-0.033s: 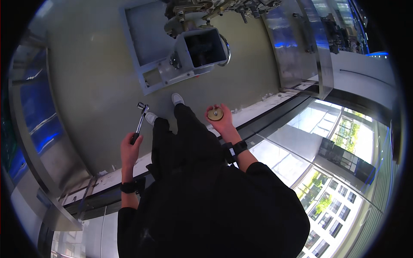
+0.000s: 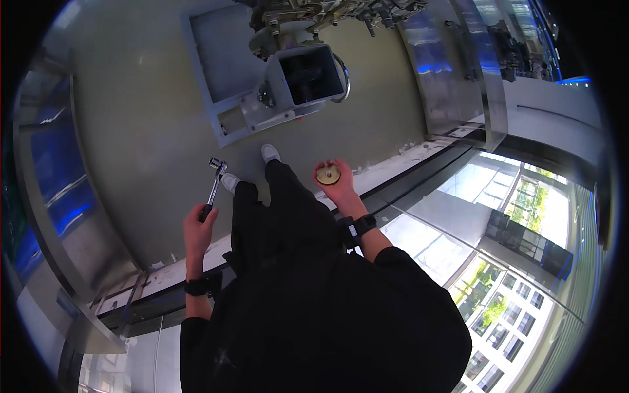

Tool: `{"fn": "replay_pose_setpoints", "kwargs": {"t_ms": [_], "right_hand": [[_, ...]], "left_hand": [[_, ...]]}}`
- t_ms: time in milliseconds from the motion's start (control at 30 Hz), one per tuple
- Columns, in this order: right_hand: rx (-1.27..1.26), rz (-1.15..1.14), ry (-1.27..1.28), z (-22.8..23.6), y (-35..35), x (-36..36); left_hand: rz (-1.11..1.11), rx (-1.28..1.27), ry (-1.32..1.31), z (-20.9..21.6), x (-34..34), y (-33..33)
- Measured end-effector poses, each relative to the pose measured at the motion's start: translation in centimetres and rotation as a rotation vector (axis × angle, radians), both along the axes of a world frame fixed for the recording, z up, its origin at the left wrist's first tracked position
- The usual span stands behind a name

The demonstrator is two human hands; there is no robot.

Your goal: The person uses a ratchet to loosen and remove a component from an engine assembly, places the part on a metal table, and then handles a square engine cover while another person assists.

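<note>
My left hand is closed around the dark handle of a ratchet wrench. The wrench's shiny shaft points away from me, and its head with a socket is at the far end, clear of other things. In my right hand lies a round, shallow, tan-yellow dish or disc, with my fingers curled about its edge. A small shiny metal piece is at its middle; I cannot make out its kind. Both hands are in front of my body, well apart.
Ahead on the floor stands a grey metal base with a box-shaped, open-topped housing. Dark machinery rises behind it. Shiny metal panels flank me at left and right. A low ledge and window lie beside and behind me.
</note>
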State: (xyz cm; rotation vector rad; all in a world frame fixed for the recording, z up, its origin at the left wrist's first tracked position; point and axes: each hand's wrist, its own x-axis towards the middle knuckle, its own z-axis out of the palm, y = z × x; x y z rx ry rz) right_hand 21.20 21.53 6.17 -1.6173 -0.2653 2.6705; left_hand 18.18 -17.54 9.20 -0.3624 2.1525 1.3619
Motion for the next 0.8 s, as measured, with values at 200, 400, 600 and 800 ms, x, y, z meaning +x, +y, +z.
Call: {"fn": "replay_pose_setpoints", "kwargs": {"t_ms": [200, 400, 600, 800], "right_hand": [[0.173, 0.095, -0.013, -2.4, 5.1, -1.8], [1.018, 1.001, -0.195, -7.2, 15.6, -8.9], [1.726, 1.759, -0.053, -11.0, 21.8, -20.1], [1.746, 1.988, 0.180, -18.1, 23.5, -24.5]], "left_hand": [[-0.032, -0.070, -0.055, 1.1, -0.3, 2.5], [-0.102, -0.167, -0.105, 1.0, -1.3, 6.0], [-0.022, -0.304, -0.267, 1.3, -1.0, 12.3], [0.150, -0.282, -0.365, 1.3, -0.5, 18.7]]}}
